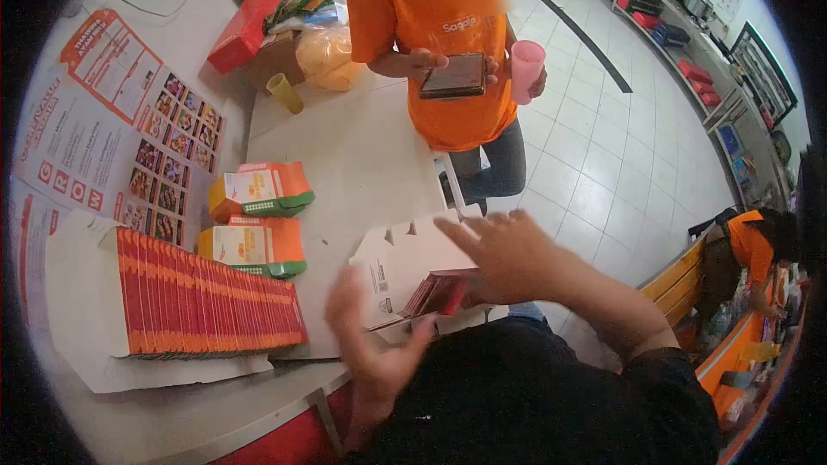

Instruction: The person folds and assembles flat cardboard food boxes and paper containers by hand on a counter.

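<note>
My left hand (375, 357), slightly blurred, is beside the near left side of a white cardboard box (392, 258), thumb apart from the fingers and nothing in it. Across the box's right part reaches my right hand (508, 254) with its fingers stretched out; whether it presses on the card I cannot tell. Several dark red folded pieces (431, 294) show in the box, partly under my right hand. To the left, a long row of red-and-orange folded cartons (207, 297) stands packed on edge in an open white carton (77, 310).
Two orange, white and green packs (263, 189) lie on the white table (362, 155), with a yellow cup (284, 93) behind. Across it, a person in an orange shirt (439, 17) holds a tablet (453, 76) and a pink cup (527, 69). Another person (748, 245) bends at the right.
</note>
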Available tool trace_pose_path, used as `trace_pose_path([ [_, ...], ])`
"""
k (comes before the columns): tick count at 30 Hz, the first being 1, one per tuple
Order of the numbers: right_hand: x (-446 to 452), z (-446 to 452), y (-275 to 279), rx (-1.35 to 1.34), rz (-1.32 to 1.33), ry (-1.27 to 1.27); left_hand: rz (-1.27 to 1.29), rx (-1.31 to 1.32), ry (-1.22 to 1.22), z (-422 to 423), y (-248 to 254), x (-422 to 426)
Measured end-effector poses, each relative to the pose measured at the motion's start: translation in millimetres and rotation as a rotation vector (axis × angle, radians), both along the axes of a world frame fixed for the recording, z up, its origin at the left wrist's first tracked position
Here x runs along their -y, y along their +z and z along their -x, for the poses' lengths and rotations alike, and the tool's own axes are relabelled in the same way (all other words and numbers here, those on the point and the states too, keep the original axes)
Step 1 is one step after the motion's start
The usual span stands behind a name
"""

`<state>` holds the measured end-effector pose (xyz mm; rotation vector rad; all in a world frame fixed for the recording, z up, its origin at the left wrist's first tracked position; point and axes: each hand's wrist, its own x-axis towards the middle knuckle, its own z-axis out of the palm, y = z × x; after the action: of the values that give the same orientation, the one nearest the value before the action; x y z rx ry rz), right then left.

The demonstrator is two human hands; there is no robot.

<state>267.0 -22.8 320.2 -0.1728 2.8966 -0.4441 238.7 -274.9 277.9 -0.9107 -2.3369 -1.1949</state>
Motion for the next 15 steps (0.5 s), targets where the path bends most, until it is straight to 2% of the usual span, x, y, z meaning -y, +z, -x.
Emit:
trace_pose_path([
  [1, 9, 1, -10, 0.027, -0.134, 0.002, 0.206, 0.084, -0.083, -6, 18, -14],
  [2, 10, 8, -12, 0.193, 0.006, -0.003, 0.413, 0.168, -0.166, -10, 35, -27],
  [3, 12, 9, -14, 0.142, -0.013, -0.032, 0.616, 0.251, -0.252, -10, 44, -35],
  [4, 12, 8, -15, 0.089, -0.036, -0.063, 0.687, 0.214, -0.21, -8, 45, -37],
  [7, 8, 7, -19, -0.038, -0.054, -0.075, 0.527, 0.419, -0.083, 7, 35, -26],
  [8, 7, 6, -21, -0.072, -0.052, -0.059, 0.539, 0.365, -0.036, 17, 29, -18],
  [11, -5, -1, -15, -0.062, -0.041, 0.022, 1.017, 0.582, -0.149, 50, 43, -7],
  [14, -14, -3, -21, -0.004, -0.079, -0.002, 1.075, 0.481, -0.188, 49, 39, -8],
  [15, -13, -3, -21, 0.022, -0.097, -0.001, 0.947, 0.351, -0.168, 44, 39, -8],
])
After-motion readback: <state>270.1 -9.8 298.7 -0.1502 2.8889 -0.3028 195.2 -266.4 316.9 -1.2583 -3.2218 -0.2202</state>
